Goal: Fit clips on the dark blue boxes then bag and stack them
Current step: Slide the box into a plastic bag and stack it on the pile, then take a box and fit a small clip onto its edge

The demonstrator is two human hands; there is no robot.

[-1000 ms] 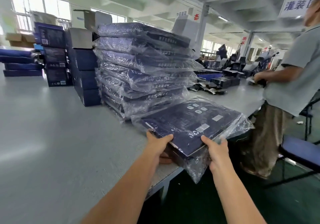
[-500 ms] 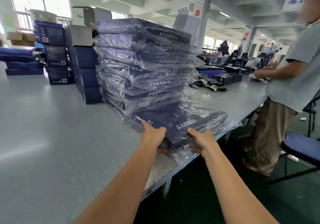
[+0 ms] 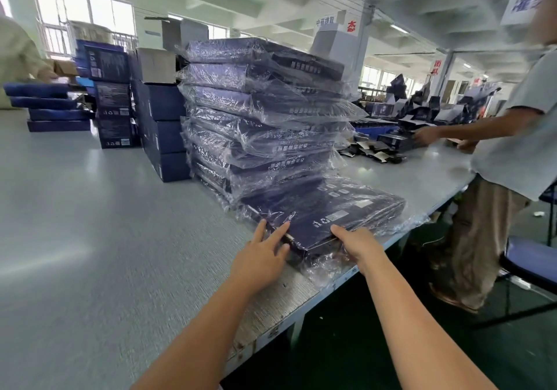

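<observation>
We see a bright scene lit by daylight from the windows [image 3: 84,19] at the rear left. Glare sheens the worktop [image 3: 90,224] and plastic bags [image 3: 271,112]. Wide-angle distortion bends edges; the person [image 3: 518,124] at right is blurred.

left hand [image 3: 259,261] fingers straight, right hand [image 3: 357,245] curled

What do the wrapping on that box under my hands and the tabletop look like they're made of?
Wrapping: thin clear plastic film, glossy, judging by its crinkles and glints. Dark blue box inside: probably printed cardboard with a matte finish. Table: pale grey, smooth, slightly shiny, perhaps laminate; I can't tell for sure.
</observation>
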